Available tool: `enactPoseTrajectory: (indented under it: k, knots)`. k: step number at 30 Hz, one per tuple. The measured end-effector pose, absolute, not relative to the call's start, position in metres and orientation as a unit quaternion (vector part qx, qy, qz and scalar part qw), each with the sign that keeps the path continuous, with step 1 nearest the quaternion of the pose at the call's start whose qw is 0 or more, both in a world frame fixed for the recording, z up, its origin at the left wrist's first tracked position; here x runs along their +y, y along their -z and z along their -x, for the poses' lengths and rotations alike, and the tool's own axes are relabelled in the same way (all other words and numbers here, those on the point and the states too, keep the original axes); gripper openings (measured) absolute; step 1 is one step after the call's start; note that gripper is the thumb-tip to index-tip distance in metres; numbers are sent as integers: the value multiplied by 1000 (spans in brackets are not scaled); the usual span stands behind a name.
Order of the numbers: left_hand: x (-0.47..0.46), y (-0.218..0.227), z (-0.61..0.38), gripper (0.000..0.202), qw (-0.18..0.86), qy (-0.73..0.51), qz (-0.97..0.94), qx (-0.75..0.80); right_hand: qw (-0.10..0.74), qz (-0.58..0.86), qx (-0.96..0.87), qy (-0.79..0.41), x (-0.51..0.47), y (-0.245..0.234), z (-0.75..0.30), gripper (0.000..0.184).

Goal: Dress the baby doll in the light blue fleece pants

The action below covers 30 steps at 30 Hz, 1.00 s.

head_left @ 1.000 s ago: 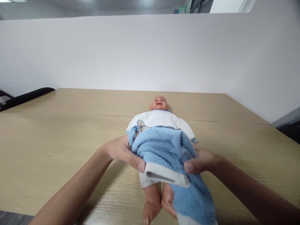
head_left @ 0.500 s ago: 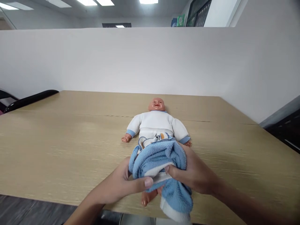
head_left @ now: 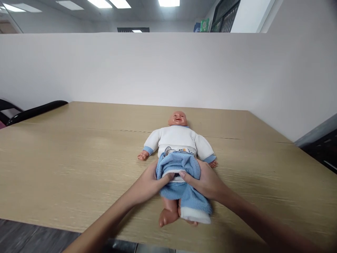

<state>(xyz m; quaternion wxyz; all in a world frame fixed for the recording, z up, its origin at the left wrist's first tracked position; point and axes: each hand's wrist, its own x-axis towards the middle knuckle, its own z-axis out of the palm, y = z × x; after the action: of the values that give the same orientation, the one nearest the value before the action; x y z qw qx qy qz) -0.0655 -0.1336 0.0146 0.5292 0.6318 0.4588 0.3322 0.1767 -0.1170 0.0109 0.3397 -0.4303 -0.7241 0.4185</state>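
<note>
A baby doll point(head_left: 177, 136) lies on its back on the table, its head at the far end, in a white top with blue cuffs. Bunched blue pants point(head_left: 181, 189) with white trim lie over its lower body and one leg. My left hand point(head_left: 151, 181) grips their left side, thumb tucked at the white-edged opening. On the right side, my right hand point(head_left: 206, 177) grips the same cloth, its thumb at that opening too. The two thumb tips nearly meet. A bare doll leg point(head_left: 168, 212) shows below the cloth; part of the other foot peeks out under the white hem.
The wooden table point(head_left: 79, 158) reaches back to a white partition point(head_left: 158, 70). A black chair point(head_left: 37, 110) stands at the far left edge. Something dark point(head_left: 323, 151) is beyond the right edge. Floor shows at the lower left.
Both hands have moved away from me and closer together, carrying the pants further up over the doll. More of the bare leg and feet now shows.
</note>
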Motion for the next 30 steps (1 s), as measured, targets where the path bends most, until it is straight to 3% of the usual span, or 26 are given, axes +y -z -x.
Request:
enactPoseTrajectory:
  k: [10,18,21,24,30]
  knots:
    - [-92,-12,70,57,449,-330,-668,494,347,456,-717,-398,-76,-2,-174,42]
    - [-106,-30,76,43,420,-341,-676,500,276,407,-750,-442,-90,-25,-177,65]
    - [-118,-42,75,40,434,-344,-673,490,283,405,-743,-451,-103,-37,-176,45]
    - [-136,-49,73,49,475,-340,-661,471,322,431,-709,-455,-114,-45,-176,24]
    - [-178,-45,73,68,487,-341,-641,487,283,472,-716,-430,-135,-54,-169,17]
